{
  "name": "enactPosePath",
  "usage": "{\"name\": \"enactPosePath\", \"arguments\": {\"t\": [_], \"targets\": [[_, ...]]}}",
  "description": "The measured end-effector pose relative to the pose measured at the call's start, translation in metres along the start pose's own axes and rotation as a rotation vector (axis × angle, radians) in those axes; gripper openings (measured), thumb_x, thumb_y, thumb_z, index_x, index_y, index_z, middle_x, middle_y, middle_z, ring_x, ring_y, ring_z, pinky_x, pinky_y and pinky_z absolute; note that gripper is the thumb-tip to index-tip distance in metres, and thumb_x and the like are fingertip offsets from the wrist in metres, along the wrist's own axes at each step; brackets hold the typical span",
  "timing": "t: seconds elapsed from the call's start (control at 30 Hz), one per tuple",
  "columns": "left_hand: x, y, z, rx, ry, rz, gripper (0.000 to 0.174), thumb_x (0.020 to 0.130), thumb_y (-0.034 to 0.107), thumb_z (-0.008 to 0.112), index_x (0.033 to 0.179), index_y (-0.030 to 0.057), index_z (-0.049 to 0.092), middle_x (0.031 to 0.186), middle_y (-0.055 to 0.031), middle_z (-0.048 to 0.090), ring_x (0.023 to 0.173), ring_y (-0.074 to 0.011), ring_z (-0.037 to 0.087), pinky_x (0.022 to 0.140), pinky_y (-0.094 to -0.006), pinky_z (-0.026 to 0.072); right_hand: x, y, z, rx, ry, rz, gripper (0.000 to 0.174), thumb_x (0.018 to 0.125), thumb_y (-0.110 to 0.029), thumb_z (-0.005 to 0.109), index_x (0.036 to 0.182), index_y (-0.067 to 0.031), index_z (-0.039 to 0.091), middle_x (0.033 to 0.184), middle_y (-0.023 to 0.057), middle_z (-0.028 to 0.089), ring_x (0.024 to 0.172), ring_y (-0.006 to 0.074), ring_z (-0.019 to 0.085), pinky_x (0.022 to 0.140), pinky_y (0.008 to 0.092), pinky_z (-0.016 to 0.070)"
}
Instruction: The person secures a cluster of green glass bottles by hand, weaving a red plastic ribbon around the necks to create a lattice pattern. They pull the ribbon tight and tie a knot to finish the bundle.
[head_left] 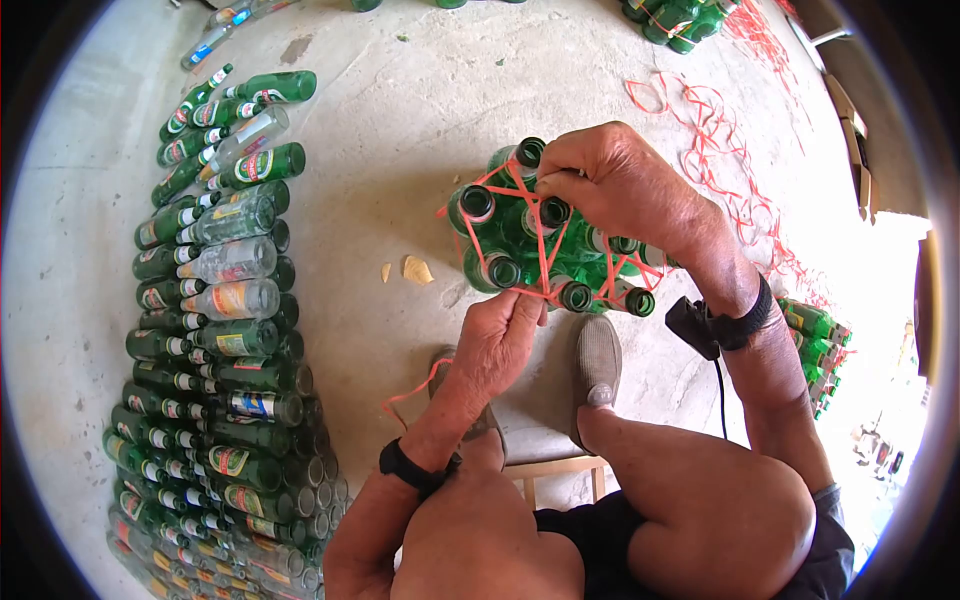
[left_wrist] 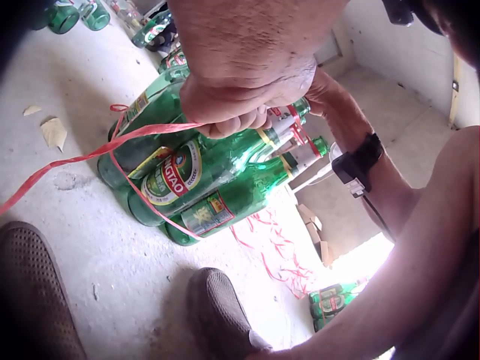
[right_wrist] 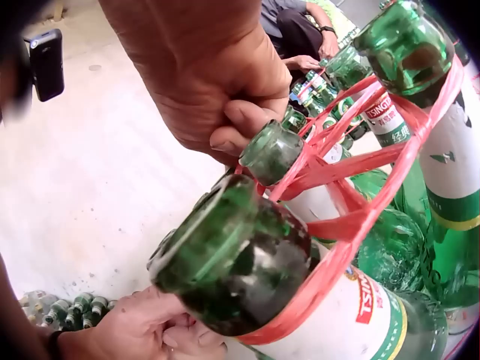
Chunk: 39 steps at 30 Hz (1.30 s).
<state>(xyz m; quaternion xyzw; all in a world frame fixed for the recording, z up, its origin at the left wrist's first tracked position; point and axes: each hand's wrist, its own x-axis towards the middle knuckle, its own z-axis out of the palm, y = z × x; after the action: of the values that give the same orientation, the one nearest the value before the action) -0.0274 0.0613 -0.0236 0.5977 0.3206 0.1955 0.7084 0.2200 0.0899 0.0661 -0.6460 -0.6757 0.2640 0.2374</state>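
Note:
A bundle of upright green beer bottles [left_wrist: 169, 180] stands on the floor between the hands. Red plastic string [head_left: 541, 245] runs round the necks and crosses between them. At the bundle's near side, the left hand [head_left: 497, 332] pinches the string just below a bottle mouth [head_left: 502, 270]; a loose tail [left_wrist: 142, 132] trails from this hand in the left wrist view. Over the far right necks, the right hand [head_left: 610, 180] has its fingers curled and grips string beside a bottle mouth [right_wrist: 271, 152]. Its fingertips are partly hidden by that neck.
Rows of bottles [head_left: 240, 300] lie stacked along the left. Loose red string [head_left: 715, 150] is strewn on the floor at right. Other bottle bundles [head_left: 675, 22] stand farther off. Tan flakes [head_left: 417, 270] lie left of the bundle, and shoes [head_left: 597, 365] are close in front. Another person [right_wrist: 304, 34] sits behind.

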Motion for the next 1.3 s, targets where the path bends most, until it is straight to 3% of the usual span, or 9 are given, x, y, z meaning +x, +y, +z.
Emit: {"name": "enactPosePath", "arguments": {"t": [0.27, 0.37, 0.6, 0.7, 0.8, 0.9, 1.1, 1.2, 1.3], "targets": [[-0.013, -0.005, -0.013, 0.129, -0.084, -0.127, 0.043, 0.116, 0.025, 0.053, 0.082, -0.0001, 0.059, 0.071, 0.0, 0.053, 0.068, -0.0084, 0.046, 0.061, -0.0307, 0.0419, 0.002, -0.017, -0.007, -0.004, -0.06, 0.08, 0.01, 0.095, -0.007, 0.069, 0.091, 0.0024, 0.072, 0.075, 0.0139, 0.068, 0.064, 0.0253, 0.068, 0.063, 0.039, 0.0561], [-0.026, -0.012, -0.024, 0.098, -0.101, -0.177, 0.043, 0.115, 0.022, 0.053, 0.078, 0.0005, 0.056, 0.07, 0.0, 0.051, 0.067, -0.0091, 0.045, 0.061, -0.0315, 0.0414, 0.002, -0.021, -0.006, -0.02, -0.081, 0.125, 0.011, 0.09, -0.008, 0.067, 0.088, 0.0017, 0.072, 0.08, 0.0232, 0.069, 0.076, 0.0425, 0.071, 0.072, 0.0483, 0.0576], [-0.033, -0.004, -0.024, 0.107, -0.064, -0.146, 0.041, 0.113, 0.018, 0.055, 0.077, -0.0005, 0.052, 0.066, -0.0031, 0.047, 0.064, -0.0097, 0.042, 0.059, -0.0342, 0.0404, -0.013, -0.002, 0.01, -0.129, 0.118, -0.153, 0.009, 0.094, -0.001, 0.064, 0.1, 0.0023, 0.07, 0.087, 0.0185, 0.069, 0.079, 0.036, 0.072, 0.072, 0.0429, 0.059], [-0.036, 0.001, -0.026, 0.348, -0.074, 0.002, 0.037, 0.107, 0.015, 0.062, 0.076, 0.0006, 0.052, 0.062, -0.0136, 0.053, 0.055, -0.029, 0.051, 0.054, -0.0409, 0.0442, -0.03, -0.019, 0.009, -0.087, 0.142, -0.149, 0.018, 0.091, 0.0, 0.064, 0.108, 0.0018, 0.068, 0.098, 0.02, 0.069, 0.087, 0.0417, 0.072, 0.077, 0.0477, 0.0611], [-0.036, 0.013, -0.028, 0.533, -0.065, 0.214, 0.031, 0.102, 0.011, 0.065, 0.076, 0.0016, 0.052, 0.066, -0.0173, 0.056, 0.059, -0.0381, 0.057, 0.053, -0.0452, 0.0458, -0.048, -0.024, 0.015, -0.02, 0.133, -0.045, 0.031, 0.089, -0.002, 0.069, 0.121, -0.0014, 0.066, 0.111, 0.0179, 0.065, 0.094, 0.0404, 0.072, 0.08, 0.0483, 0.0612], [-0.038, 0.016, -0.033, 0.602, -0.016, 0.268, 0.027, 0.099, 0.009, 0.067, 0.077, 0.002, 0.053, 0.071, -0.014, 0.059, 0.06, -0.0351, 0.06, 0.052, -0.0457, 0.0457, -0.055, -0.017, 0.029, -0.144, 0.246, -0.148, 0.034, 0.089, -0.004, 0.072, 0.123, -0.0024, 0.067, 0.113, 0.0158, 0.066, 0.098, 0.0382, 0.072, 0.082, 0.0477, 0.0613], [-0.038, 0.033, -0.028, 0.616, 0.093, 0.489, 0.014, 0.091, 0.001, 0.071, 0.083, -0.0007, 0.06, 0.101, -0.0138, 0.067, 0.061, -0.0274, 0.06, 0.055, -0.0402, 0.0508, -0.058, -0.016, 0.036, -0.138, 0.273, -0.069, 0.036, 0.09, -0.008, 0.075, 0.124, -0.0039, 0.069, 0.12, 0.0149, 0.068, 0.098, 0.0385, 0.072, 0.087, 0.0484, 0.0588], [-0.041, 0.05, -0.031, 0.607, -0.02, 0.441, 0.01, 0.096, -0.002, 0.063, 0.087, -0.0053, 0.058, 0.108, -0.0177, 0.064, 0.071, -0.0277, 0.06, 0.064, -0.0371, 0.0515, -0.057, -0.015, 0.035, -0.108, 0.263, -0.055, 0.035, 0.091, -0.008, 0.075, 0.125, -0.0033, 0.068, 0.12, 0.0153, 0.068, 0.098, 0.0392, 0.072, 0.088, 0.0489, 0.0582], [-0.027, 0.054, -0.026, 0.469, -0.042, 0.564, 0.01, 0.098, -0.003, 0.061, 0.089, -0.0056, 0.059, 0.104, -0.0177, 0.065, 0.075, -0.0304, 0.061, 0.069, -0.0392, 0.0527, -0.058, -0.014, 0.035, -0.116, 0.263, -0.068, 0.036, 0.091, -0.008, 0.074, 0.126, -0.0028, 0.068, 0.121, 0.0158, 0.068, 0.098, 0.0398, 0.072, 0.088, 0.0486, 0.0585]]}}
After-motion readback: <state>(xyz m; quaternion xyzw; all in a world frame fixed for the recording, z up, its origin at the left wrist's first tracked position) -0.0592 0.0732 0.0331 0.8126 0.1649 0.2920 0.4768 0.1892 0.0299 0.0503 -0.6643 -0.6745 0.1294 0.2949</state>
